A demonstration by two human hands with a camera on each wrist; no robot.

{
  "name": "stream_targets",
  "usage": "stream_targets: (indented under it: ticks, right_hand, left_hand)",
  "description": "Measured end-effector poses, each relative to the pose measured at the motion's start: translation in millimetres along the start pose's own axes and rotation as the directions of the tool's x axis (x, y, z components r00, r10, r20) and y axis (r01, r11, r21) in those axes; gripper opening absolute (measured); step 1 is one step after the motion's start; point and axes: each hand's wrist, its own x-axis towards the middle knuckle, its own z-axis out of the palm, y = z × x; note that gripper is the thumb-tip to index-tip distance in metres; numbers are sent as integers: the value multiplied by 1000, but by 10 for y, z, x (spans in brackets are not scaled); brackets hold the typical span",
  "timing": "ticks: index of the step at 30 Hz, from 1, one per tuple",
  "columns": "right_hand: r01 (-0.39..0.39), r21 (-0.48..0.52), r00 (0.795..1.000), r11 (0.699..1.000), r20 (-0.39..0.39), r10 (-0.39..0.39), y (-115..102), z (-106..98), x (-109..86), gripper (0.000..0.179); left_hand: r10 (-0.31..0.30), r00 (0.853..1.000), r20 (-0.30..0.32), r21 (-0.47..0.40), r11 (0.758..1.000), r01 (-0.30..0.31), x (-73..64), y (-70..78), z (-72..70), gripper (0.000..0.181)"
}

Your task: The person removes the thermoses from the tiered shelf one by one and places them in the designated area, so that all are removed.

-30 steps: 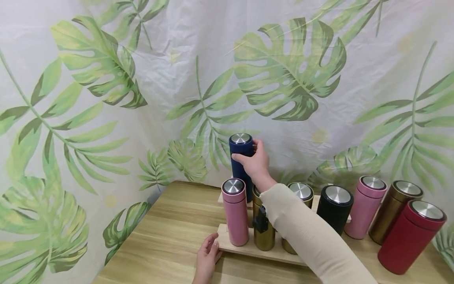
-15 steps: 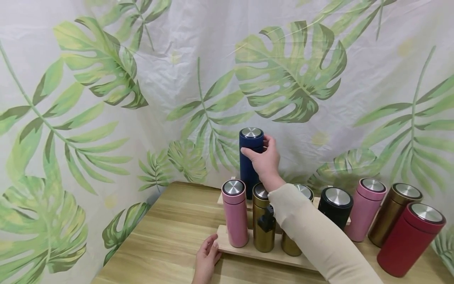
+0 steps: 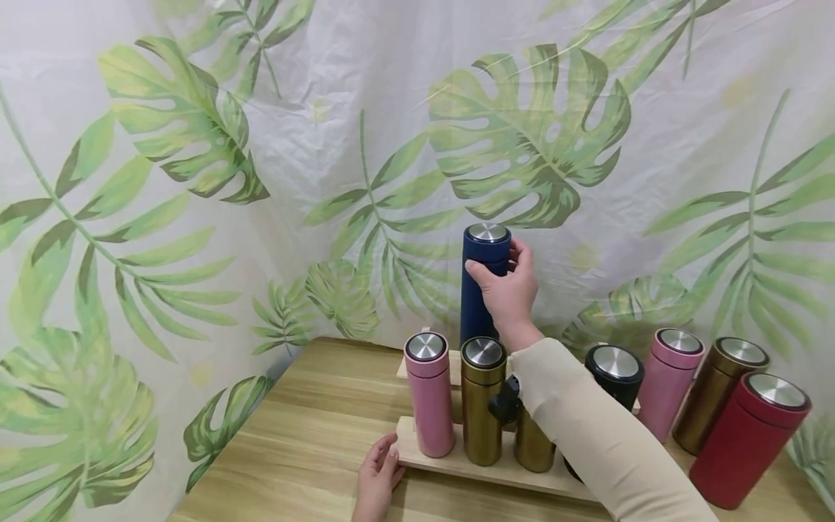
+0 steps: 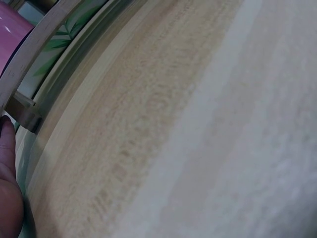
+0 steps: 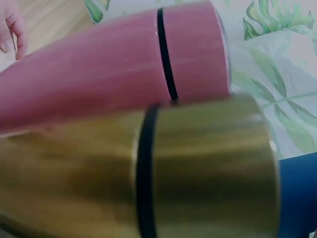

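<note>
Your right hand (image 3: 513, 290) grips the dark blue, metal-topped cylindrical bottle (image 3: 474, 306) near its top; its base is hidden behind the shiny gold cylindrical bottle (image 3: 481, 417). Your left hand (image 3: 376, 480), fingers relaxed, touches the pale wooden rack (image 3: 407, 444). Swinging low could topple the gold bottle.

Leafy cloth (image 3: 398, 65) towers over wood-grain table (image 3: 293, 413)

And what a backdrop! Directly behind the table hangs that whitish fabric, creased, catching a soft sheen of light high above the far edge. There's a big printed monstera leaf (image 3: 535, 138) above the table, a second monstera print (image 3: 189, 123) up beyond its left corner, and green palm fronds (image 3: 111, 239) to its left. Down on the tabletop itself, tan and yellowish streaks everywhere!
</note>
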Motion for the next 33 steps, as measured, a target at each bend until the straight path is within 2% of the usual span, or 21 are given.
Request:
stream_targets:
  ticks: [13, 24, 33]
  right_hand:
    - [13, -10, 998, 1000, -67, -13, -15, -307, 134, 64]
    - [37, -93, 991, 995, -123, -48, -71, -538, 207, 65]
    - [46, -103, 985, 994, -163, -63, -102, -740, 235, 64]
  left_hand:
    - [13, 1000, -4, -2, 1000, -13, 30, -17, 19, 39]
    - [4, 1000, 3, 5, 1000, -4, 9, -6, 19, 39]
    - [-6, 1000, -11, 3, 1000, 6, 20, -9, 16, 38]
